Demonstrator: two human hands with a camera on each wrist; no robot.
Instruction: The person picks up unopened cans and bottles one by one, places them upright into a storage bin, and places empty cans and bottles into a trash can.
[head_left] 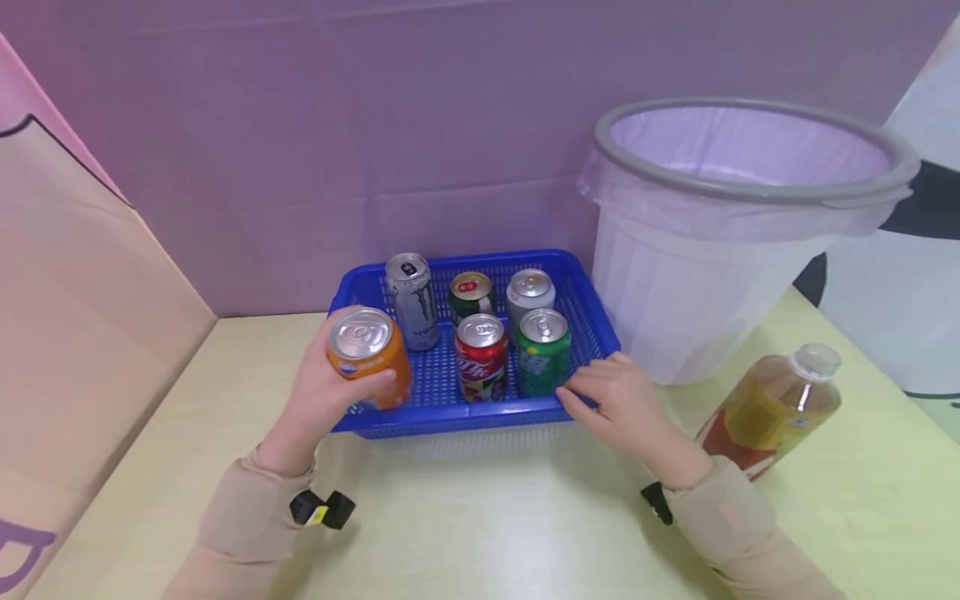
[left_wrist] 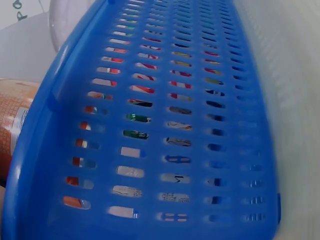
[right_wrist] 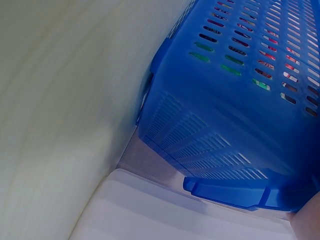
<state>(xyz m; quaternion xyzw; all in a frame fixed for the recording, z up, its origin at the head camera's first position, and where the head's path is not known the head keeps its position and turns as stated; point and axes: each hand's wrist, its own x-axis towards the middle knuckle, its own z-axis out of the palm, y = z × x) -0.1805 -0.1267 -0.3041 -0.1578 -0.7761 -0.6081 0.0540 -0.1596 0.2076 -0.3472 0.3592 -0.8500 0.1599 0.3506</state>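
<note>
My left hand (head_left: 315,383) grips an orange soda can (head_left: 390,367) at the front left corner of a blue plastic basket (head_left: 420,414). The fingers behind that can are hidden. In the left wrist view part of the orange can (left_wrist: 11,122) shows above the rim. At the front right corner, my right hand (head_left: 618,404) holds the basket rim with curled fingers. Inside the basket stand a tall silver can (head_left: 415,304), a dark green can (head_left: 471,293), a white can (head_left: 531,293), a red can (head_left: 482,362) and a green can (head_left: 543,358).
A large white bin (head_left: 675,283) with a grey rim and a clear liner stands to the right of the basket. In front of it, partly behind my right forearm, is a plastic bottle (head_left: 780,408) with amber contents. A purple cloth (head_left: 262,167) hangs behind the light wooden table (head_left: 465,517).
</note>
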